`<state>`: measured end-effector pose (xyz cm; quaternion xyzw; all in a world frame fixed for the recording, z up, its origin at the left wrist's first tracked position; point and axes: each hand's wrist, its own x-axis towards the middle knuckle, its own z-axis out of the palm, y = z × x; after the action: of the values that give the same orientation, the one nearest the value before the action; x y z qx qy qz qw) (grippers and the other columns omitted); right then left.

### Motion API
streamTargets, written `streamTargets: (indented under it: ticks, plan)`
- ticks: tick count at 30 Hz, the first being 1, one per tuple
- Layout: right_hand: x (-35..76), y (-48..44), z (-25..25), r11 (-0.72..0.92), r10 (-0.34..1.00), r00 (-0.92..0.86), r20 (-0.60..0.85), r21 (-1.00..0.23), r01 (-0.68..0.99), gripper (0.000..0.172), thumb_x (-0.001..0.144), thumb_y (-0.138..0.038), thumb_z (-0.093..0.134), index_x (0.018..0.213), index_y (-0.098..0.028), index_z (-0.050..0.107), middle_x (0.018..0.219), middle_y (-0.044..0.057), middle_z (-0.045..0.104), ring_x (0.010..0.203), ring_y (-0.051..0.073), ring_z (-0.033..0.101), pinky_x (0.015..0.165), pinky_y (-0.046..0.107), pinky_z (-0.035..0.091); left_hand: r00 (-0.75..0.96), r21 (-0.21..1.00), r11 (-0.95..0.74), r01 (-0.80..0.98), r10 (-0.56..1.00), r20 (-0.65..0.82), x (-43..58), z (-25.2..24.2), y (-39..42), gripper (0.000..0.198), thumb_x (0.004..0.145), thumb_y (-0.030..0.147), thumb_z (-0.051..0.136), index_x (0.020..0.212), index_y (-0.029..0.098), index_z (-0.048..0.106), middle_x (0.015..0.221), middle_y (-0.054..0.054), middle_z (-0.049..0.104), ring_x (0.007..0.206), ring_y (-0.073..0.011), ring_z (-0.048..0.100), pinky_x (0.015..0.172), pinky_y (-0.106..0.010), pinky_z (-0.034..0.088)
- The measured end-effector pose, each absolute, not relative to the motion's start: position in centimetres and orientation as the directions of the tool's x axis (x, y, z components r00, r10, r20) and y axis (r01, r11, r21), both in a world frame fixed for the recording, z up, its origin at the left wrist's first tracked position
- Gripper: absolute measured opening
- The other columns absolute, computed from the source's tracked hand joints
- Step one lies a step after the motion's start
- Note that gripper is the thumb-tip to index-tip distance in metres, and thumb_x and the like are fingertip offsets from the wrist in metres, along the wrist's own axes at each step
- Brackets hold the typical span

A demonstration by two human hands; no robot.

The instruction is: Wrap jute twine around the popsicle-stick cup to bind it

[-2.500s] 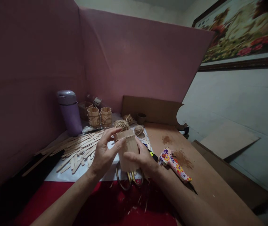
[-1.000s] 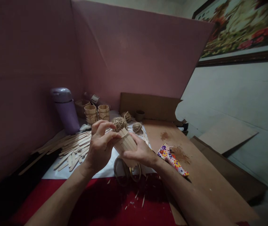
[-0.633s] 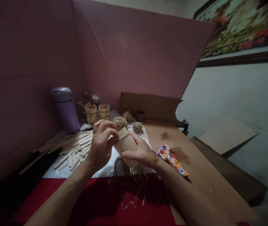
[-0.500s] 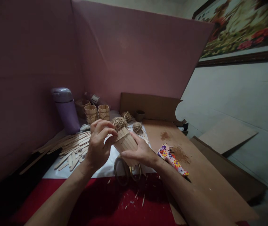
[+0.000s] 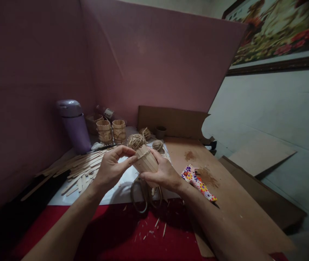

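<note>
A small cup made of wooden craft sticks (image 5: 146, 161) is tilted over the white paper, a band of twine (image 5: 142, 156) running round it near the rim. My right hand (image 5: 165, 173) wraps its side, thumb in front and fingers behind. At the cup's left edge, the thumb and forefinger of my left hand (image 5: 115, 165) pinch together at the twine; the exact grip is partly hidden. Below the cup lie scissors (image 5: 140, 209) with large ring handles. Just behind it sits a loose ball of twine (image 5: 136, 141).
Loose craft sticks (image 5: 85, 168) spread at the left beside a purple flask (image 5: 76, 132). Two decorated stick cups (image 5: 119, 131) stand behind. A flower-patterned glue gun (image 5: 198, 183) rests on the brown board (image 5: 241, 217) at right. Wood scraps litter the red cloth (image 5: 116, 232).
My left hand has lowered slightly, its raised fingers folding down toward the cup's edge. The cup has turned a little in my right hand, which keeps its hold.
</note>
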<state>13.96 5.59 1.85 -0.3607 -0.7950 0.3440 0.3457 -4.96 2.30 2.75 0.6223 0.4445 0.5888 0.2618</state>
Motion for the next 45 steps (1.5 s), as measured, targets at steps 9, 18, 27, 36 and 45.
streamTargets:
  ticks: [9, 18, 27, 36, 45]
  plan:
    - [14.3, 5.8, 1.9, 0.523, 0.78, -0.566, 0.267, -0.775, 0.355, 0.088, 0.064, -0.04, 0.077, 0.141, -0.023, 0.038, 0.128, 0.01, 0.058, 0.111, 0.029, 0.057, 0.093, 0.047, 0.048, -0.008, 0.937, -0.339, 0.081, 0.94, 0.341, -5.4, 3.4, 2.4, 0.021, 0.066, 0.027, 0.078, 0.081, 0.015, 0.072, 0.079, -0.005, 0.073, 0.072, -0.0158, 0.065, 0.067, -0.027, 0.052]
    - [14.2, 5.7, 2.0, 0.556, 0.76, -0.593, 0.268, -0.74, 0.378, 0.082, 0.066, -0.041, 0.076, 0.138, -0.025, 0.042, 0.128, 0.009, 0.058, 0.111, 0.029, 0.057, 0.094, 0.048, 0.047, 0.004, 0.912, -0.361, 0.193, 0.93, 0.367, -5.3, 3.6, 2.3, 0.021, 0.063, 0.025, 0.076, 0.081, 0.014, 0.073, 0.077, -0.007, 0.074, 0.069, -0.0174, 0.065, 0.065, -0.029, 0.052]
    - [14.0, 5.4, 2.0, 0.531, 0.78, -0.566, 0.266, -0.76, 0.375, 0.083, 0.064, -0.041, 0.077, 0.137, -0.023, 0.043, 0.125, 0.009, 0.06, 0.109, 0.029, 0.058, 0.094, 0.048, 0.047, -0.007, 0.811, -0.456, 0.367, 0.87, 0.493, -4.9, 3.2, 2.3, 0.019, 0.07, 0.026, 0.068, 0.082, 0.013, 0.069, 0.081, -0.009, 0.073, 0.076, -0.0202, 0.066, 0.073, -0.033, 0.052]
    - [13.8, 5.6, 1.7, 0.482, 0.777, -0.583, 0.237, -0.819, 0.311, 0.082, 0.063, -0.042, 0.078, 0.136, -0.025, 0.044, 0.124, 0.008, 0.061, 0.107, 0.028, 0.058, 0.092, 0.048, 0.048, -0.068, 0.75, -0.49, 0.444, 0.816, 0.573, -4.3, 2.6, 2.3, 0.013, 0.069, 0.019, 0.064, 0.08, 0.015, 0.069, 0.076, -0.004, 0.072, 0.069, -0.0162, 0.065, 0.065, -0.027, 0.052]
    - [14.0, 5.8, 1.8, 0.469, 0.776, -0.588, 0.228, -0.832, 0.297, 0.083, 0.061, -0.041, 0.079, 0.135, -0.024, 0.046, 0.125, 0.008, 0.06, 0.11, 0.028, 0.057, 0.095, 0.046, 0.047, -0.106, 0.825, -0.458, 0.33, 0.851, 0.515, -4.7, 2.3, 2.5, 0.018, 0.068, 0.018, 0.061, 0.082, 0.015, 0.072, 0.08, -0.006, 0.074, 0.072, -0.018, 0.066, 0.063, -0.027, 0.052]
